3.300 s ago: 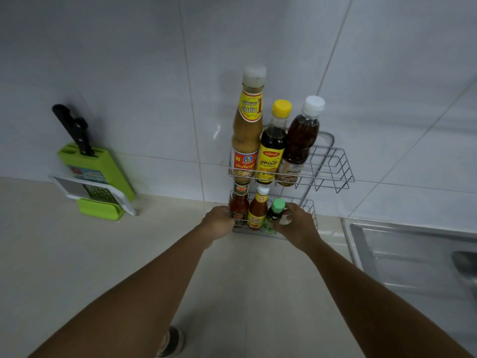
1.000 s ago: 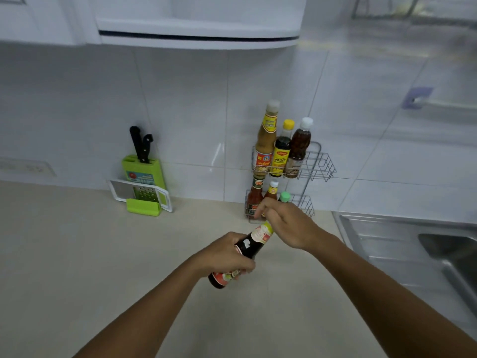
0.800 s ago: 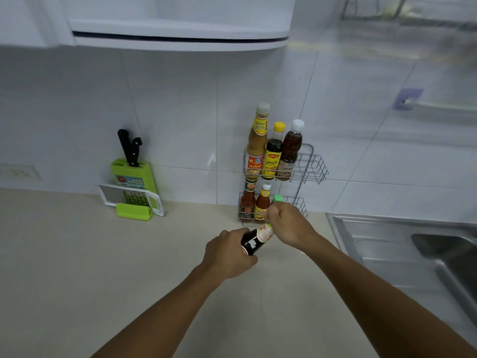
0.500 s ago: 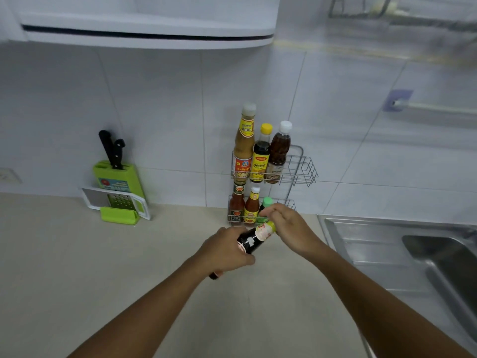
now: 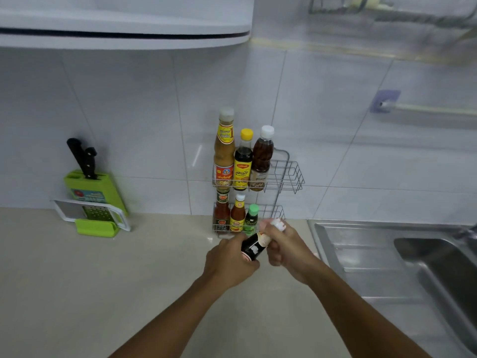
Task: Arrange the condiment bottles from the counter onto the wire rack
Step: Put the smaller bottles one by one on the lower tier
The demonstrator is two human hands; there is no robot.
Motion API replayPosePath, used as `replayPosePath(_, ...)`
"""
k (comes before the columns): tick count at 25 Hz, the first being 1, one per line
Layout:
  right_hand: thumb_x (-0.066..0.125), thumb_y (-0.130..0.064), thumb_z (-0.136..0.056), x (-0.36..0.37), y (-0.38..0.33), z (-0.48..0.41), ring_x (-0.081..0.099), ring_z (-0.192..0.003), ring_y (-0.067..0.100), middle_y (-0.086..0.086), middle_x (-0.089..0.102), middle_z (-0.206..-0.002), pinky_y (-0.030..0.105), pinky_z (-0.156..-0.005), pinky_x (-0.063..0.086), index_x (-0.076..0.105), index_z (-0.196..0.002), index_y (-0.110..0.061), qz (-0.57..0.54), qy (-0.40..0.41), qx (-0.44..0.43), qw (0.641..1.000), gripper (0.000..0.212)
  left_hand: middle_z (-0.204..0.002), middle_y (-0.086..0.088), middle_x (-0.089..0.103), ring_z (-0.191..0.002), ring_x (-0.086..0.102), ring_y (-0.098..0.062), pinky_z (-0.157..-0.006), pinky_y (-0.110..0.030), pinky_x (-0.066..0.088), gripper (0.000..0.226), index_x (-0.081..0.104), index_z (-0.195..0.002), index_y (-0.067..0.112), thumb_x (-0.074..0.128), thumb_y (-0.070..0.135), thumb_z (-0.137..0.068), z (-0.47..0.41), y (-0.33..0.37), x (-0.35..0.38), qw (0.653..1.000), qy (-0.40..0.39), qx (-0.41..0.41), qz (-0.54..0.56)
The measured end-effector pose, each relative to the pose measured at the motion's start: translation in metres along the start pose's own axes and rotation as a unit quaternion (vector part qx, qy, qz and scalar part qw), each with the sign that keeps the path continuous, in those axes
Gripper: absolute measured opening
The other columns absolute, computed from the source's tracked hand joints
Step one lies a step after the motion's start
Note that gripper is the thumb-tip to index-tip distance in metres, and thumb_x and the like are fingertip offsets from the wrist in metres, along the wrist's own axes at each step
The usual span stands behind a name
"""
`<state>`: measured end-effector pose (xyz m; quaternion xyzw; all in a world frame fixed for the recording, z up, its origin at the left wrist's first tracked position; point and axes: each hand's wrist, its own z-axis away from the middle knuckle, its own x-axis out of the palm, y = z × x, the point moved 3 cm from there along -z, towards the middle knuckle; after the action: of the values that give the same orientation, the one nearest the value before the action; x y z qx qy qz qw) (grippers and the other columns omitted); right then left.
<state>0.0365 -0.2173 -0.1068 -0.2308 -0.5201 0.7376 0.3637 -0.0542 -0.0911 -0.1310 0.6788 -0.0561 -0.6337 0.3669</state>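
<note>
A two-tier wire rack [image 5: 289, 174] stands against the tiled wall. Its top tier holds a tall tan sauce bottle [image 5: 223, 148], a dark yellow-capped bottle [image 5: 243, 161] and a brown white-capped bottle [image 5: 262, 158]. On the bottom tier stand two red sauce bottles [image 5: 222, 213] and a small green-capped bottle [image 5: 251, 219]. A dark sauce bottle [image 5: 252, 248] is held tilted just in front of the bottom tier. My left hand [image 5: 229, 262] grips its body, and my right hand [image 5: 282, 244] grips its neck below the white cap.
A green knife block [image 5: 95, 187] with a grater [image 5: 90, 211] leaning on it stands at the left by the wall. A steel sink [image 5: 402, 257] lies to the right of the rack. A cabinet edge [image 5: 124, 34] hangs overhead.
Earlier both hands rested at the bottom tier; they now hold a dark bottle. Over the last second the bottle has moved up and toward the rack, and my view shifted right.
</note>
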Motion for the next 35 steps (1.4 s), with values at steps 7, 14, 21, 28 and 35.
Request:
replayPosePath(7, 0.079, -0.015, -0.087, -0.048, 0.000, -0.031, 0.075, -0.063, 0.034, 0.024, 0.078, -0.083, 0.052, -0.070, 0.065, 0.074, -0.100, -0.007, 0.101, 0.067, -0.086, 0.989, 0.016, -0.120, 0.007, 0.058, -0.110, 0.061, -0.009, -0.085, -0.027, 0.056, 0.076, 0.041, -0.131, 0.029, 0.086, 0.027, -0.070, -0.047, -0.019, 0.021, 0.967, -0.100, -0.015, 0.236)
replayPosePath(14, 0.084, -0.019, -0.082, -0.096, 0.002, -0.093, 0.079, -0.079, 0.029, 0.012, 0.076, -0.092, 0.046, -0.072, 0.066, 0.075, -0.100, -0.015, 0.133, 0.213, -0.112, 0.961, 0.021, -0.128, -0.005, 0.058, -0.124, 0.057, -0.025, -0.094, -0.032, 0.047, 0.045, 0.049, -0.131, 0.019, 0.062, 0.008, -0.089, -0.090, -0.098, 0.022, 0.920, 0.042, -0.219, 0.322)
replayPosePath(21, 0.084, -0.025, -0.080, -0.093, 0.018, -0.136, 0.072, -0.073, 0.015, -0.011, 0.071, -0.079, 0.021, -0.059, 0.058, 0.072, -0.093, -0.029, 0.245, 0.214, -0.126, 0.937, 0.018, -0.156, -0.005, 0.043, -0.141, 0.043, -0.027, -0.112, -0.040, 0.038, 0.065, 0.036, -0.152, 0.019, 0.054, 0.010, -0.091, -0.123, -0.107, 0.040, 0.917, -0.010, -0.238, 0.320)
replayPosePath(28, 0.083, -0.026, -0.082, -0.085, 0.026, -0.170, 0.071, -0.080, 0.020, 0.003, 0.072, -0.092, 0.030, -0.059, 0.060, 0.066, -0.099, -0.015, 0.305, 0.162, -0.083, 0.935, 0.026, -0.130, 0.005, 0.066, -0.111, 0.059, -0.020, -0.092, -0.034, 0.047, 0.054, 0.056, -0.136, 0.036, 0.054, 0.021, -0.085, -0.128, -0.102, 0.043, 0.934, 0.010, -0.216, 0.284)
replayPosePath(35, 0.082, -0.035, -0.082, -0.075, 0.025, -0.188, 0.064, -0.082, 0.015, 0.004, 0.071, -0.102, 0.021, -0.064, 0.048, 0.066, -0.110, -0.015, 0.394, 0.107, -0.102, 0.907, 0.038, -0.140, -0.001, 0.061, -0.126, 0.055, -0.028, -0.090, -0.030, 0.040, 0.057, 0.053, -0.141, 0.034, 0.050, 0.008, -0.091, -0.130, -0.108, 0.043, 0.940, 0.012, -0.198, 0.278)
